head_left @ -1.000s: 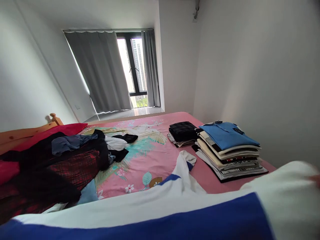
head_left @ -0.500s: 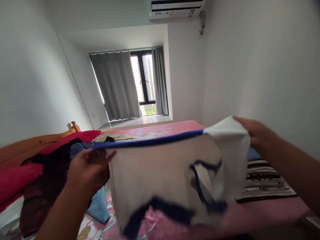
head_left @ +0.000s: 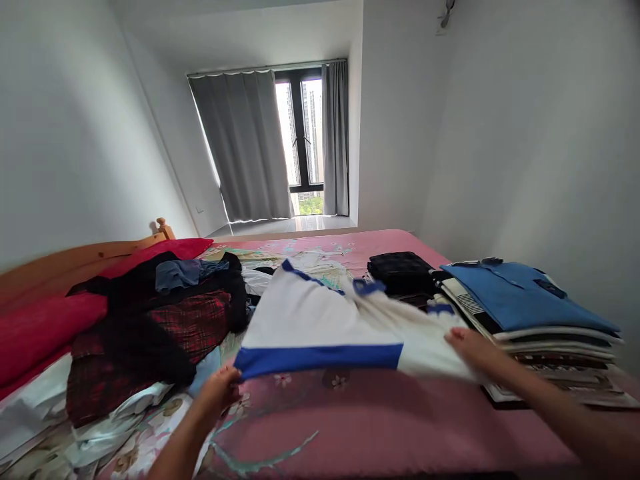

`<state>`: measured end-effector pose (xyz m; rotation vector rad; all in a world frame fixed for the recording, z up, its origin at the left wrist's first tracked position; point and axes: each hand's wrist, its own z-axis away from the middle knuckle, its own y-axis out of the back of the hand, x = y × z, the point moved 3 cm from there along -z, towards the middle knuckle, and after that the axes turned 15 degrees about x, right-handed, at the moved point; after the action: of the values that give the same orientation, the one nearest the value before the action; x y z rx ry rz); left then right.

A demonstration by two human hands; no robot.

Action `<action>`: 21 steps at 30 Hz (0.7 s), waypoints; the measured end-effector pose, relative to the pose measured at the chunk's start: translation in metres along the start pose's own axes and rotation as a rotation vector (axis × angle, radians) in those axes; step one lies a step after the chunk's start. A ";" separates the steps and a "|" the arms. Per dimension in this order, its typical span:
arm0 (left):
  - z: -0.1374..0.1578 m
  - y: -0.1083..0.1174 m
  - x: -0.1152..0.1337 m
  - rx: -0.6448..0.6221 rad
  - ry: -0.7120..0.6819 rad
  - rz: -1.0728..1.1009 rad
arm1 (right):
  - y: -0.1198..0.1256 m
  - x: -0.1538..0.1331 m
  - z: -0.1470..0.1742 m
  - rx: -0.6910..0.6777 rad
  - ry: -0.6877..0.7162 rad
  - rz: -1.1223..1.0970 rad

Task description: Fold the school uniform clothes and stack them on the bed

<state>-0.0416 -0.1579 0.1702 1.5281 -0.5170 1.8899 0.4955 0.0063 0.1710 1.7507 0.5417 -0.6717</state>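
Note:
A white shirt (head_left: 310, 323) with a broad blue band along its near edge is stretched sideways over the bed. My left hand (head_left: 223, 388) pinches the shirt's near left corner at the end of the blue band. At the other end my right hand (head_left: 465, 347) grips the white cloth, its fingers partly hidden and slightly blurred. The far part of the shirt, with dark blue trim, spreads toward the window. Just right of my right hand stands a stack of folded clothes, topped by a blue polo shirt (head_left: 520, 293).
Left on the bed lies a heap of loose clothes, including a red plaid garment (head_left: 193, 320) and black cloth (head_left: 120, 293). Behind it are red pillows (head_left: 50, 333) and a wooden headboard (head_left: 90, 257). Folded black clothes (head_left: 400, 267) sit beyond the shirt. Pink floral bedding (head_left: 370, 427) shows in front.
Both hands have lowered the shirt from an upright hang to nearly flat over the bed, its far part swinging away from me. The view has tilted down, showing the folded stack.

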 end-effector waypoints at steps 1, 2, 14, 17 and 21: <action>0.001 0.002 -0.028 0.011 0.011 -0.055 | -0.022 0.016 0.020 -0.032 -0.014 0.030; 0.002 0.005 -0.052 0.022 0.017 -0.107 | -0.041 0.032 0.039 -0.063 -0.029 0.056; -0.009 0.025 -0.113 0.031 -0.104 -0.384 | -0.076 0.115 0.108 -0.080 0.309 0.323; -0.008 0.025 -0.112 0.018 -0.118 -0.386 | -0.065 0.125 0.112 -0.107 0.425 0.359; -0.001 0.028 -0.116 0.004 -0.107 -0.351 | -0.046 0.129 0.118 -0.149 0.225 0.214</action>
<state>-0.0486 -0.2049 0.0605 1.6102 -0.2692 1.5488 0.5397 -0.0925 0.0260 1.7228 0.5339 -0.2789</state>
